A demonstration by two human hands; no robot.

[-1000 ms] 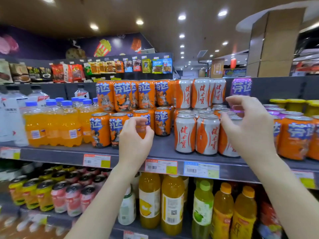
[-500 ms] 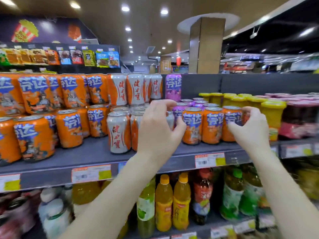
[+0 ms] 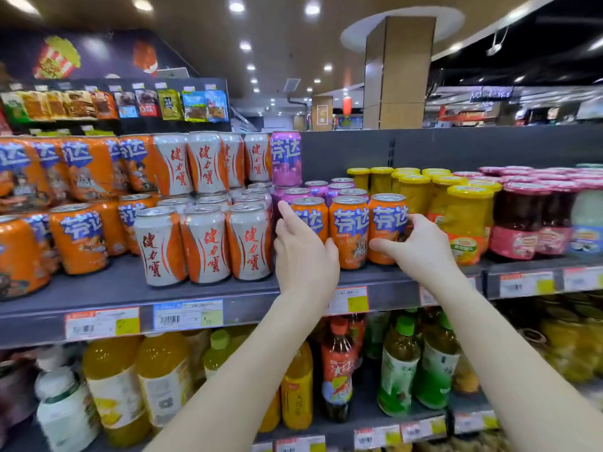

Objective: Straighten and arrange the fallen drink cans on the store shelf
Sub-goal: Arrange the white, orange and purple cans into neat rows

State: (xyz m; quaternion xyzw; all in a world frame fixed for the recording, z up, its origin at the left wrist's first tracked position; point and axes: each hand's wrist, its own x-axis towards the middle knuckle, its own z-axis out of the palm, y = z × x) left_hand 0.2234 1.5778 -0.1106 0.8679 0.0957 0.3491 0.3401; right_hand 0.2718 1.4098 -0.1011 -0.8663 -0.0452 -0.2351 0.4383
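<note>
On the grey metal store shelf, far left, stand orange drink cans with blue lettering, more stacked above them; next come three white-and-orange cans with red script upright at the front edge, with a second tier behind; a tall purple can stands on the upper tier beside them; the left hand is loosely open, fingers spread against the left side of the first of three upright orange cans in the front row; the right hand curls around the rightmost orange can, thumb on its front, fingers behind; just right stand yellow-lidded jars of fruit, then dark red-lidded jars; bottled drinks fill the lower shelf.
</note>
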